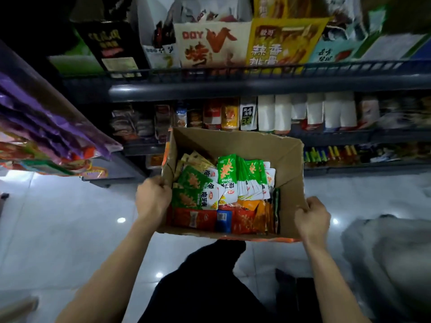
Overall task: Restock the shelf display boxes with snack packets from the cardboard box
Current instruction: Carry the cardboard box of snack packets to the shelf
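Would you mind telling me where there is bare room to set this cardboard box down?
Bare floor tile lies open left of the cardboard box, below the purple packets. The upper shelf is packed with display boxes. A grey bundle crowds the floor at right. Left hand and right hand grip the box.

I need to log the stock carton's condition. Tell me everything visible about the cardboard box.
The cardboard box is plain brown, open-topped, with ragged torn rims and orange print on its outer edges. It is held in front of the shelves, the left hand gripping one rim, the right hand the other. Green, red and orange snack packets partly fill it.
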Demonstrator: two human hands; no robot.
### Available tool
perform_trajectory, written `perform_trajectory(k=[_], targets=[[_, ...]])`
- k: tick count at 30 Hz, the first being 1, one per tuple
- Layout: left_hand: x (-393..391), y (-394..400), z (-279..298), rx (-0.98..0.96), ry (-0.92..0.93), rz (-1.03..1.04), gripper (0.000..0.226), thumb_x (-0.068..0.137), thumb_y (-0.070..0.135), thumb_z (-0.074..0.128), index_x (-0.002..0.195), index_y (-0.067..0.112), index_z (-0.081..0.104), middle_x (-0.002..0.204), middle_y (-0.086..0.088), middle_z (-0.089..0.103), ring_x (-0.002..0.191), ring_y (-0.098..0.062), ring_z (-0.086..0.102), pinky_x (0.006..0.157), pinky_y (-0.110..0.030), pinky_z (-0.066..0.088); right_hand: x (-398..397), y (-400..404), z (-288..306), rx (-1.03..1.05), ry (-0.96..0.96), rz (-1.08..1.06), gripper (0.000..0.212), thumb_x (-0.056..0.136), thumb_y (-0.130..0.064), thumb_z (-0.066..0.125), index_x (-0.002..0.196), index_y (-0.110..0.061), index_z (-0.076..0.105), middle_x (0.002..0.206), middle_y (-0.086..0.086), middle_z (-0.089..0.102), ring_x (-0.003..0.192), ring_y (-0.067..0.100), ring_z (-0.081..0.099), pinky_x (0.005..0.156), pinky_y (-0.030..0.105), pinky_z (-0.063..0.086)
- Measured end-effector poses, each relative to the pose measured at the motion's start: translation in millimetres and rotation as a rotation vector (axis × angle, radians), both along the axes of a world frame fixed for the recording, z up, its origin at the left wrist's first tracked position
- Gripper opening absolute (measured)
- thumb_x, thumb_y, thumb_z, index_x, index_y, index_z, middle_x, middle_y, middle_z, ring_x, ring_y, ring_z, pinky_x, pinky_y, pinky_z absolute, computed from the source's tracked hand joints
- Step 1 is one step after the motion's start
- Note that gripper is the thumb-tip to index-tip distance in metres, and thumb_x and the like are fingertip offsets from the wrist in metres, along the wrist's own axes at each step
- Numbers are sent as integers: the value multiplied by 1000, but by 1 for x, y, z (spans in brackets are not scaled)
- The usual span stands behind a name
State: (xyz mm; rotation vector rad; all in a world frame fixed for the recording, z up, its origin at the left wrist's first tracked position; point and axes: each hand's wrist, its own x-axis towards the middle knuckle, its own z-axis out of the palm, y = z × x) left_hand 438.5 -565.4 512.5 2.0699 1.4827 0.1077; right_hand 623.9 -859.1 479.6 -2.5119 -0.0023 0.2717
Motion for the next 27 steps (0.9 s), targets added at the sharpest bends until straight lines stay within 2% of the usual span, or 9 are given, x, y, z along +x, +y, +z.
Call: perform_trajectory(k=[5, 7, 13, 20, 23, 25, 27], targets=[[66, -8, -3, -27, -25, 30, 24, 90, 16, 50, 83, 3, 69, 83, -21, 68, 82, -41, 60, 64, -34, 39, 71, -1, 0, -17, 1, 2, 5, 82, 1, 53, 82, -2, 57, 76, 14, 61, 68, 34, 57, 61, 35, 48], [92, -15, -1, -42, -46, 41, 24, 91, 13, 51, 87, 1, 71, 86, -21, 69, 80, -37, 60, 66, -31, 38, 98, -8, 7, -16, 17, -1, 5, 83, 0, 53, 82, -3, 57, 75, 14, 61, 68, 33, 57, 62, 36, 50], [146, -38, 0, -45, -8, 55, 21, 92, 9, 52, 93, 1, 72, 90, -21, 70, 76, -34, 60, 66, -33, 40, 160, -31, 15, -49, 23, 17, 5, 82, 0, 53, 78, -2, 54, 69, 11, 56, 63, 29, 50, 60, 29, 36], [183, -91, -30, -72, 29, 141, 19, 90, 12, 53, 90, 2, 69, 81, -19, 66, 68, -30, 53, 63, -35, 42, 227, -68, -2, -63, 30, 131, 15, 82, 1, 53, 73, -10, 50, 70, 11, 57, 65, 30, 55, 59, 29, 37], [210, -129, -33, -37, 27, 183, 21, 90, 16, 54, 88, 4, 70, 80, -19, 67, 70, -34, 58, 64, -36, 45, 260, -93, -17, -50, 81, 161, 12, 81, 1, 52, 84, -8, 59, 77, 12, 62, 71, 31, 58, 62, 29, 40], [234, -161, -30, -2, 50, 172, 26, 93, 22, 53, 86, 3, 69, 79, -21, 66, 74, -39, 61, 64, -35, 44, 283, -111, -27, -12, 99, 186, 6, 80, -6, 51, 80, -10, 55, 76, 15, 61, 70, 32, 56, 62, 30, 38], [257, -196, -26, 17, 69, 245, 27, 92, 20, 53, 83, 0, 68, 83, -26, 66, 80, -44, 61, 66, -38, 44, 305, -133, -32, 20, 109, 254, 7, 73, -18, 43, 72, -13, 47, 67, 11, 55, 64, 29, 50, 57, 29, 35]])
